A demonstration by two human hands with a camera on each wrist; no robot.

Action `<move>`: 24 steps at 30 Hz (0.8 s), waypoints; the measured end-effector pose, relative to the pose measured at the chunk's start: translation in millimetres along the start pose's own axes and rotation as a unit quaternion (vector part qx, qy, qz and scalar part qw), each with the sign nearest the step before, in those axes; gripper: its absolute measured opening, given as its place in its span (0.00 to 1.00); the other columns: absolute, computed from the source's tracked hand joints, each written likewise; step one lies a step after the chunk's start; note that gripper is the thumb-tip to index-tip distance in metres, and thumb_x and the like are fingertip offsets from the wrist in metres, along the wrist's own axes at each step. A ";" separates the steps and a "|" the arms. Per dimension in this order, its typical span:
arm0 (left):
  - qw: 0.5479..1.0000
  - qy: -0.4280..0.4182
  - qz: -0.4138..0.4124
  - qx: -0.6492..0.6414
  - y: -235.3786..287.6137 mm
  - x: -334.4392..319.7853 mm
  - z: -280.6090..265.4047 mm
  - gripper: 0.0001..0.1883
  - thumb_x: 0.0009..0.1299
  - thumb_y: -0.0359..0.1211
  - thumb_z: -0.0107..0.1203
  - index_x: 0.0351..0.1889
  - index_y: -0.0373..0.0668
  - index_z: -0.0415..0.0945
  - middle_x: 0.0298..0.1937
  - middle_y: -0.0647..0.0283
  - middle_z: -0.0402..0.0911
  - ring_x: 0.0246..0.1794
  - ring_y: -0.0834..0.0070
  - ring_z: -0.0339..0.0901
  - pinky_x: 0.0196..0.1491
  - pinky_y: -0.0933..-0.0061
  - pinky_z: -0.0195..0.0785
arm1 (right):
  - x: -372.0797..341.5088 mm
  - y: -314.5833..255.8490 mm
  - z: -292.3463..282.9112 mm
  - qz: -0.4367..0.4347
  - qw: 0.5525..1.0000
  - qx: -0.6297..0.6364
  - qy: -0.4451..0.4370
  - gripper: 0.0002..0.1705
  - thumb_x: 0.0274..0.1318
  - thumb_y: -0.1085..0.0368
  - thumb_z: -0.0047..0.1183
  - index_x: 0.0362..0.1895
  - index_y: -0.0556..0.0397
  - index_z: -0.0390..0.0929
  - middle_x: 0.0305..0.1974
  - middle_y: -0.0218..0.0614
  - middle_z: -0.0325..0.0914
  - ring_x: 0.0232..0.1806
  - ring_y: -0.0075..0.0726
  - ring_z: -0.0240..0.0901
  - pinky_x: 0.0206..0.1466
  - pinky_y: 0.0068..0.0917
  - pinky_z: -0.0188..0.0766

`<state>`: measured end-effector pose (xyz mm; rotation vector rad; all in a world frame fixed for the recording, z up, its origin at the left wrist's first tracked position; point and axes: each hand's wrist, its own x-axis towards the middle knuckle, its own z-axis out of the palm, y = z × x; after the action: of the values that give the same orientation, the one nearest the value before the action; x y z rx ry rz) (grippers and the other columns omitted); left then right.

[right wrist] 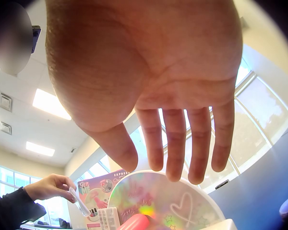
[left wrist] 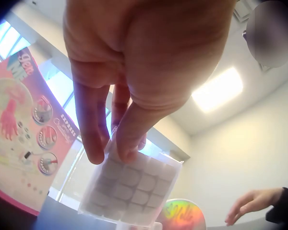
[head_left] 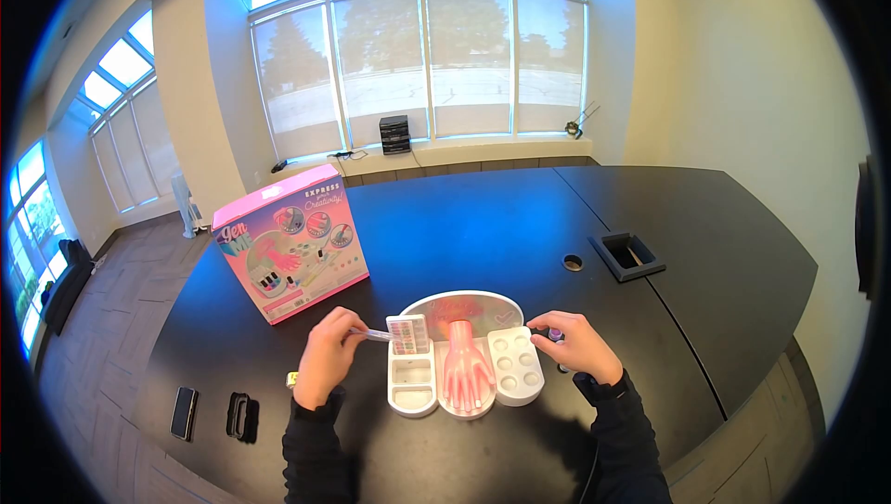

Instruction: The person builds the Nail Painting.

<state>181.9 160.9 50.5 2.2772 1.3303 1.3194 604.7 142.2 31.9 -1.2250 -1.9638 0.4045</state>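
Pointing rightward toward stand (head_left: 507,312): gridded sheet (left wrist: 134,189)

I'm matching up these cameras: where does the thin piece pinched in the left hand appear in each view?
Head: the thin piece, below and left of center, seen nearly edge-on in the left hand.
Left wrist: the thin piece, lower middle, its gridded face showing.
Right wrist: the thin piece, lower left, at a steep angle.
Shared landmark: the pink box, in all three.

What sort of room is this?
Probably an office meeting room: there's a large black conference table with a recessed cable box, tall shaded windows and patterned carpet.
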 end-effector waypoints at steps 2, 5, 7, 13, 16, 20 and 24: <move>1.000 -0.025 0.004 -0.003 4.2 0.1 9.9 0.07 0.69 0.19 0.67 0.42 0.34 0.82 0.41 0.56 0.82 0.39 0.59 0.85 0.43 0.66 0.79 | -0.2 -1.0 -1.0 -0.003 1.000 0.002 0.000 0.15 0.66 0.61 0.69 0.53 0.55 0.90 0.42 0.40 0.91 0.38 0.38 0.84 0.46 0.32 0.79; 0.999 -0.035 -0.002 -0.022 4.1 -1.9 26.4 0.07 0.69 0.20 0.66 0.43 0.34 0.82 0.41 0.56 0.82 0.39 0.58 0.85 0.44 0.66 0.79 | -0.4 -4.6 -3.3 0.012 1.000 -0.006 -0.004 0.15 0.66 0.62 0.68 0.53 0.55 0.90 0.42 0.40 0.91 0.40 0.38 0.86 0.46 0.32 0.79; 0.999 -0.036 0.027 0.004 -1.0 -2.8 36.9 0.06 0.70 0.21 0.66 0.43 0.35 0.82 0.41 0.56 0.82 0.40 0.59 0.85 0.44 0.65 0.79 | -0.5 -2.3 -2.4 0.008 1.000 -0.003 -0.002 0.16 0.66 0.62 0.68 0.53 0.56 0.90 0.43 0.40 0.91 0.41 0.38 0.87 0.47 0.32 0.80; 0.997 -0.069 0.016 0.025 -5.5 -4.9 50.8 0.05 0.71 0.25 0.63 0.42 0.37 0.80 0.42 0.55 0.80 0.48 0.51 0.82 0.51 0.53 0.77 | -0.3 -3.8 -3.5 0.007 1.000 0.001 0.000 0.16 0.65 0.62 0.68 0.53 0.57 0.89 0.43 0.41 0.91 0.41 0.40 0.87 0.49 0.34 0.81; 0.997 -0.065 0.022 0.041 -11.1 -5.7 54.4 0.05 0.71 0.25 0.63 0.42 0.38 0.81 0.43 0.55 0.81 0.48 0.51 0.82 0.51 0.53 0.77 | -0.3 -6.1 -5.3 0.007 1.000 -0.005 -0.001 0.16 0.65 0.62 0.68 0.53 0.57 0.89 0.44 0.41 0.91 0.42 0.40 0.87 0.49 0.34 0.81; 0.996 -0.057 0.032 0.052 -18.4 -7.3 58.5 0.05 0.71 0.26 0.63 0.43 0.38 0.81 0.44 0.55 0.81 0.49 0.51 0.82 0.52 0.53 0.77 | -0.7 -4.5 -4.2 0.012 1.000 0.000 -0.003 0.16 0.65 0.62 0.69 0.53 0.56 0.89 0.44 0.40 0.91 0.42 0.40 0.87 0.49 0.34 0.80; 0.997 -0.052 0.039 0.047 -20.9 -8.6 61.0 0.05 0.71 0.26 0.63 0.43 0.38 0.82 0.44 0.54 0.81 0.49 0.50 0.82 0.52 0.53 0.77 | -0.9 -4.8 -3.9 0.011 1.000 -0.002 -0.003 0.16 0.65 0.62 0.69 0.54 0.56 0.89 0.44 0.40 0.91 0.42 0.39 0.87 0.48 0.33 0.80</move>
<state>214.6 181.8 -1.8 2.4469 1.3075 1.1649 604.9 138.6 37.0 -1.2510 -1.9591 0.4162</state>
